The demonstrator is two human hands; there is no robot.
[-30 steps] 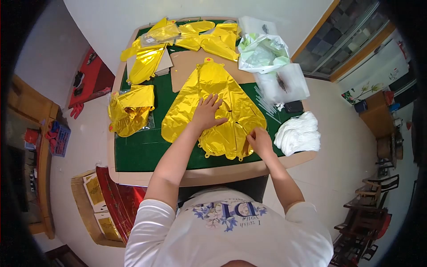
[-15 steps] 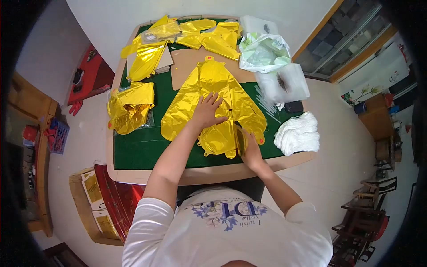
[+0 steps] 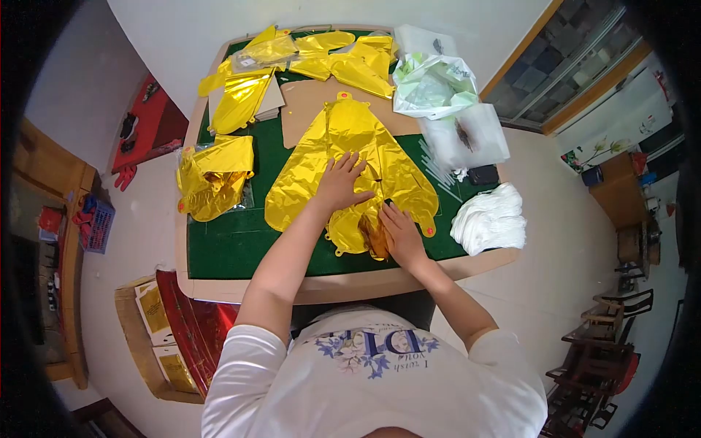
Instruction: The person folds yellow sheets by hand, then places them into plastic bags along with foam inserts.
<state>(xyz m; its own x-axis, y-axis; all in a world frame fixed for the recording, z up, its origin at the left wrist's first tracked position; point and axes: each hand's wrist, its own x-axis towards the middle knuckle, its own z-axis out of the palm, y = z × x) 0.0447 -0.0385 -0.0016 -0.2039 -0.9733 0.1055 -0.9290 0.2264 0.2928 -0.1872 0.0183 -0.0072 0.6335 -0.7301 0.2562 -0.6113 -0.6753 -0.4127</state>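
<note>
A flat, uninflated gold foil balloon (image 3: 301,179) with small tabs on its rim lies spread on the green tabletop (image 3: 226,252). My left hand (image 3: 341,182) rests on its middle, palm down with fingers spread. At the lower right of the foil, my right hand (image 3: 401,235) lies with its fingers stretched out, pressing on a part that is folded inward. A darker, crumpled patch of foil (image 3: 374,235) shows just left of those fingers. What lies under both palms is hidden.
More gold foil balloons (image 3: 365,66) lie along the far edge, and a bagged one (image 3: 215,179) sits at the left. To the right are plastic bags (image 3: 434,87), clear sleeves (image 3: 471,139), a black object (image 3: 483,175) and a white cloth-like bundle (image 3: 491,219).
My right hand has moved left and up, from the lower right edge onto the balloon, folding the lower part inward. My left hand has stayed in place.
</note>
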